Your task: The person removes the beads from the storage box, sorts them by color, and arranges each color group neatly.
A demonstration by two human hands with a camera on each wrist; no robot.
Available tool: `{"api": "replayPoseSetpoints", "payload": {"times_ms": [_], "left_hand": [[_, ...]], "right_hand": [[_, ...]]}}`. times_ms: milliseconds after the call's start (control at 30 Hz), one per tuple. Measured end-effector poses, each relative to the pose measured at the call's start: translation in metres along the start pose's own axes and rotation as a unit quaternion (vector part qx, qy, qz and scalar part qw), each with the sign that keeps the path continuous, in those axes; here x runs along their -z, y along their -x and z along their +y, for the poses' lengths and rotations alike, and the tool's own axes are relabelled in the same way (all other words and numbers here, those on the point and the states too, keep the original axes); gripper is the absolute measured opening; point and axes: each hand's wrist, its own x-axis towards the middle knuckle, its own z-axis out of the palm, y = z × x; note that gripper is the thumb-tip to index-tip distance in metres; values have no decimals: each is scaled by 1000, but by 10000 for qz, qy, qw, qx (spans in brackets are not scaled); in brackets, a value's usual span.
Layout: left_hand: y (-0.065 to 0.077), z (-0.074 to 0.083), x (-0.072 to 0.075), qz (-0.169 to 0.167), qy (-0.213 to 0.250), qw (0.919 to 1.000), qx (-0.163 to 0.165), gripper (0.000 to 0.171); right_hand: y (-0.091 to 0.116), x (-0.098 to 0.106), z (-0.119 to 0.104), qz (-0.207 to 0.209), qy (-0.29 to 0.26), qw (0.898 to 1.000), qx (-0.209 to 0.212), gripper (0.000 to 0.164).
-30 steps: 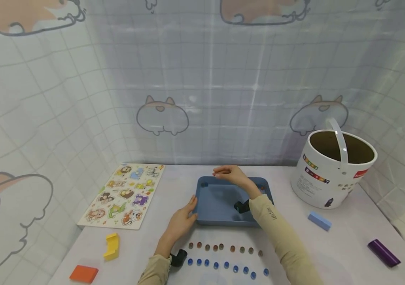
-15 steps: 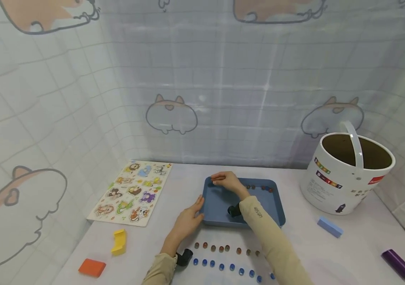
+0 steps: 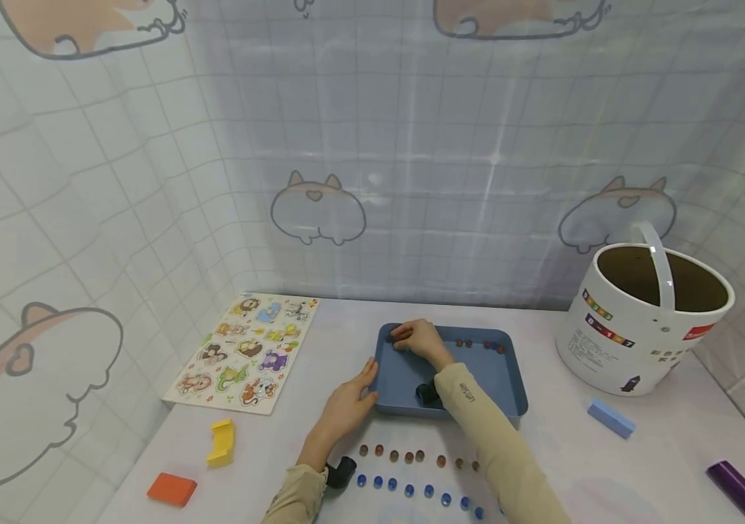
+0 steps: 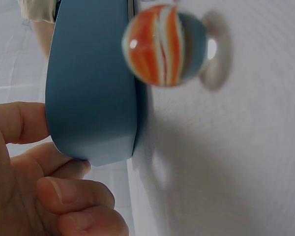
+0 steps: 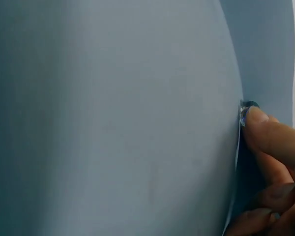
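My right hand (image 3: 421,340) is down in the back left corner of the blue tray (image 3: 412,409). Its thumb and fingers pinch a small glass marble (image 5: 244,116) against the base of the wall. A dark marble (image 5: 251,103) lies right beside that one. My left hand (image 3: 346,407) rests against the tray's left side, thumb near the front corner and fingers along the wall. Several marbles (image 3: 500,349) sit along the tray's back wall. In front of the tray an orange-and-white swirl marble (image 4: 155,46) shows large in the left wrist view.
Two rows lie before the tray: brownish marbles (image 3: 409,458) and blue marbles (image 3: 409,490). An animal puzzle board (image 3: 248,349), a yellow block (image 3: 221,442) and an orange block (image 3: 172,489) are left. Right stand a white bucket (image 3: 634,342), a light blue block (image 3: 611,418) and a purple block (image 3: 739,489).
My right hand has come down from above the tray into its back left corner. The head view has shifted slightly. My left hand keeps its place at the tray's side.
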Motion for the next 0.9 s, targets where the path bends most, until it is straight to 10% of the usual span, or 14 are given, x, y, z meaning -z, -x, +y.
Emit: {"api": "replayPoseSetpoints", "payload": {"times_ms": [900], "left_hand": [[1, -1, 1, -52, 56, 9999, -69, 57]], "right_hand": [[4, -15, -18, 429, 370, 9984, -46, 14]]}}
